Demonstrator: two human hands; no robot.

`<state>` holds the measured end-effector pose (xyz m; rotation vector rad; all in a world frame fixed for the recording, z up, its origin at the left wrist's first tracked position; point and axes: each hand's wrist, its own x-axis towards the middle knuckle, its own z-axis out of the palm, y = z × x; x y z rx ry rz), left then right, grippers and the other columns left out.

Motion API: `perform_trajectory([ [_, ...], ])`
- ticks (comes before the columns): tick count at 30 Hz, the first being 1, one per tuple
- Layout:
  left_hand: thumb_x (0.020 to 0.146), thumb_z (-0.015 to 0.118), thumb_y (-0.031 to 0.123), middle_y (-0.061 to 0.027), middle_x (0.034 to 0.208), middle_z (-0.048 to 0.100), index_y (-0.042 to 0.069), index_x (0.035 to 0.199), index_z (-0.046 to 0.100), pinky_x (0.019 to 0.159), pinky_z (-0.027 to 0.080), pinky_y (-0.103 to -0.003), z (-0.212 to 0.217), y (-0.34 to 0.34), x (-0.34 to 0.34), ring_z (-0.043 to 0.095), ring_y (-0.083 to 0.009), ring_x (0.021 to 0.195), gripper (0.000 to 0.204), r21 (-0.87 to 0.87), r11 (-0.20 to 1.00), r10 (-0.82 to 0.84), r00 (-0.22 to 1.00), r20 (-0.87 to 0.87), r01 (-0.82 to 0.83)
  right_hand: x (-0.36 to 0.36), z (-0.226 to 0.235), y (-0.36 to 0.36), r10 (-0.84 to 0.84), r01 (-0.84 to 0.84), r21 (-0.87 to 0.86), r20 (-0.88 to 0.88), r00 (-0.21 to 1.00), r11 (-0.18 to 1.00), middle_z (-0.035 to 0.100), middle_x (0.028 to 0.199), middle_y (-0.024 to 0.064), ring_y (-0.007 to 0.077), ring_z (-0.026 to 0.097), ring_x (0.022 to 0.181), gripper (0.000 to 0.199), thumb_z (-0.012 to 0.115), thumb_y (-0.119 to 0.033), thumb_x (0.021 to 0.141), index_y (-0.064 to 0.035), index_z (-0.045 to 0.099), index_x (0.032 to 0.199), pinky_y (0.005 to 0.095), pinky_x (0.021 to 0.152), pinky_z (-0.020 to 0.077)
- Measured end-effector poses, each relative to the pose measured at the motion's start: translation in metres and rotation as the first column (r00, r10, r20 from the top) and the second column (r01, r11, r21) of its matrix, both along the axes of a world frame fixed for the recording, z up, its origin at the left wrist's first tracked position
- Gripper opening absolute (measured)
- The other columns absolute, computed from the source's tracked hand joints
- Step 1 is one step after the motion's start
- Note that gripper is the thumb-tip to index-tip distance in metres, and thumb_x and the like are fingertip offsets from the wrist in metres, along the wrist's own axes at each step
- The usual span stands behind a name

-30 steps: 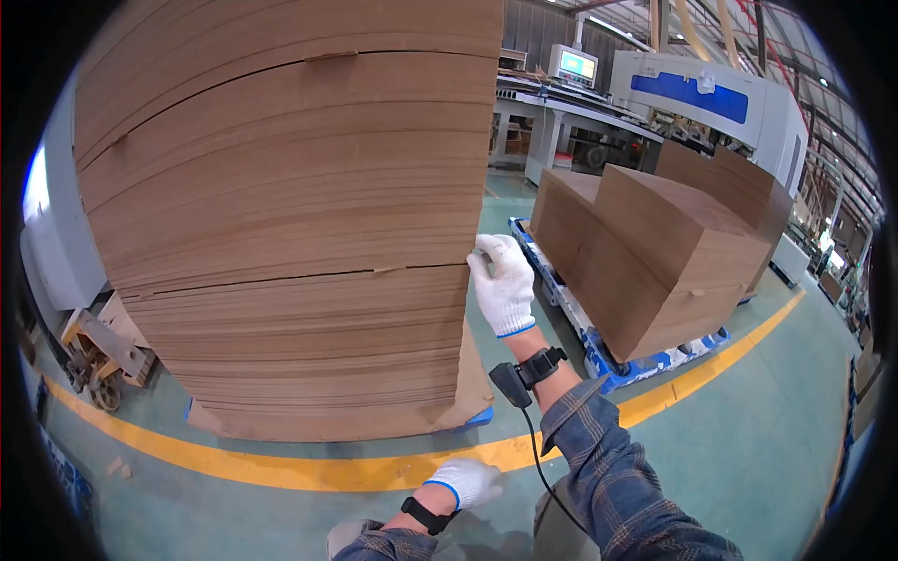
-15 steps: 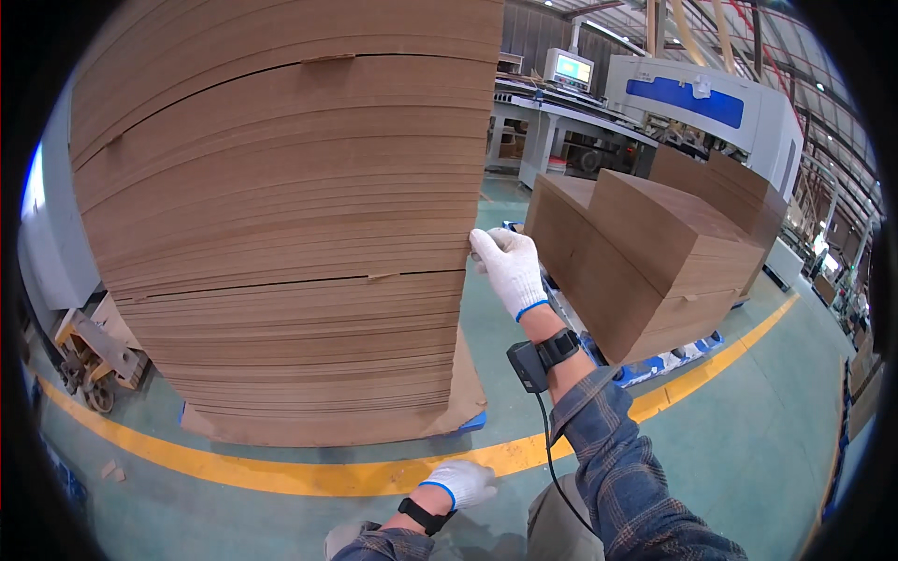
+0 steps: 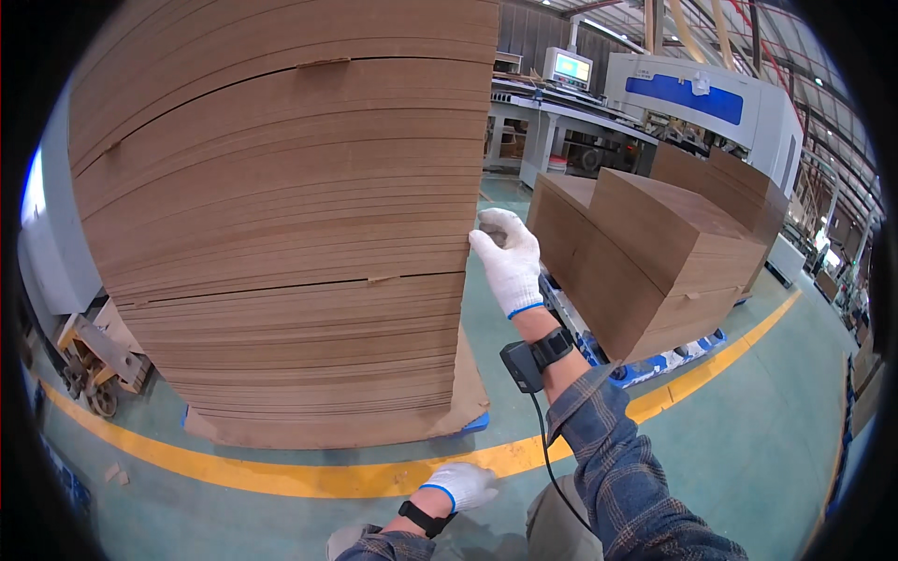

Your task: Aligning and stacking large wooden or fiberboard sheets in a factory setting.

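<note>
A tall stack of brown fibreboard panels fills the left and middle of the view, with small scraps wedged into some of its gaps. My right hand, in a white knit glove, is raised at the stack's right edge. Its thumb and curved forefinger are apart, with the thumb tip at or very near the board edges. I cannot tell whether it touches them. Low in front of the stack hangs my left hand, gloved the same way. Its fingers appear loosely stretched out, partly foreshortened, and nothing shows in them.
A second, lower stack of brown boards stands on a blue pallet to the right. Behind it are a white and blue machine and a screen. A yellow floor line curves past both stacks. A wheeled wooden cart stands left.
My right hand's thumb and forefinger have spread from a near pinch at the stack edge, and the forefinger has lifted. The left hand stays almost in place.
</note>
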<state>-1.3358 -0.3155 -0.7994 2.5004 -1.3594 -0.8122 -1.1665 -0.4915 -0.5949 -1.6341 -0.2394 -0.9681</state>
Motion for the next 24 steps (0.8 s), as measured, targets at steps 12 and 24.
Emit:
perform_trajectory([
  [12,0.102,0.055,0.044,-0.0205,0.120,0.076,0.010,0.124,0.073,0.099,0.054,-0.053,-0.004,0.005,0.005,0.070,-0.0429,0.114,0.044,-0.015,1.000,0.020,1.000,0.000,-0.020,-0.011,0.010,0.009,-0.135,0.146,-0.162,0.080,0.988,0.976,0.075,0.102,0.0073,0.0144,0.073,0.089,0.016,0.075,-0.008,0.095,0.0020,0.075,0.108,0.0306,0.084,0.0591],
  [24,0.100,0.054,0.048,-0.0227,0.119,0.076,0.012,0.129,0.073,0.100,0.054,-0.053,-0.003,0.005,0.008,0.070,-0.0440,0.113,0.050,0.002,0.998,0.063,0.997,-0.048,-0.063,-0.011,0.048,-0.009,-0.031,-0.001,-0.146,-0.214,0.976,0.989,0.069,0.076,0.0014,0.0080,0.060,0.070,0.036,0.074,-0.030,0.100,0.0039,0.077,0.089,0.0257,0.070,0.0494],
])
